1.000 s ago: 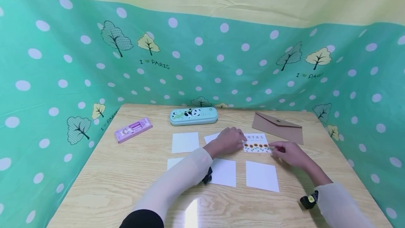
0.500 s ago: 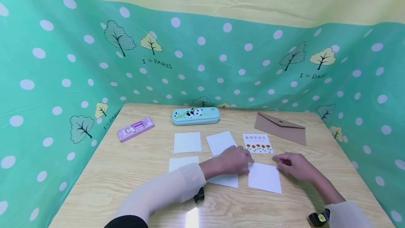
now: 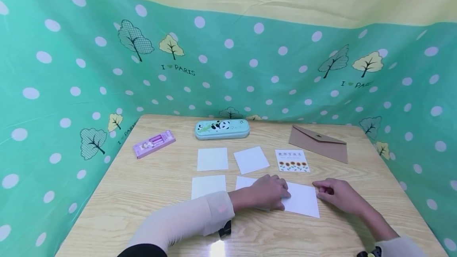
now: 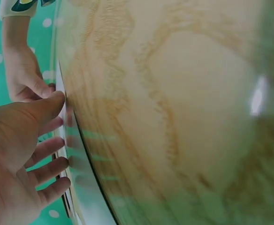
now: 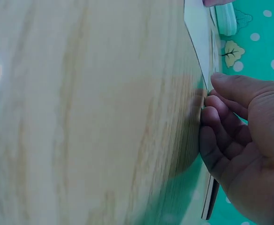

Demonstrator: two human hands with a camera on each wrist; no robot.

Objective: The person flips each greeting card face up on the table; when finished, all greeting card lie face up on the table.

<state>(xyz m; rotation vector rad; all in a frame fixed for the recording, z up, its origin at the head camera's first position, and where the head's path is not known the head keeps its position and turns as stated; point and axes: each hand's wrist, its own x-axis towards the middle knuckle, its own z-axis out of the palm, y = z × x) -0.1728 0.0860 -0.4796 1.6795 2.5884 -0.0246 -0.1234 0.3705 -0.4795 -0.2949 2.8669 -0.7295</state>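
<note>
A blank white card (image 3: 303,199) lies flat at the right of the front row. My left hand (image 3: 265,193) reaches across with spread fingertips at the card's left edge, covering much of the blank card in the middle (image 3: 244,181). At the opposite edge is my right hand (image 3: 337,193), index fingertip and thumb by the upper right corner, other fingers curled in. In the right wrist view, its thumb (image 5: 219,78) sits right at a white card's corner. Behind the front row lies a card printed with sunflowers and Chinese characters (image 3: 292,166).
Two more blank cards, one on the left (image 3: 212,159) and one tilted (image 3: 251,160), lie in the back row. Another blank card (image 3: 208,185) is front left. Behind stand a panda pencil case (image 3: 222,129), a purple box (image 3: 154,144) and a brown envelope (image 3: 319,144).
Both hands have left the sunflower card and come toward the front edge, now at the blank card below it. The tilted blank card is uncovered.
</note>
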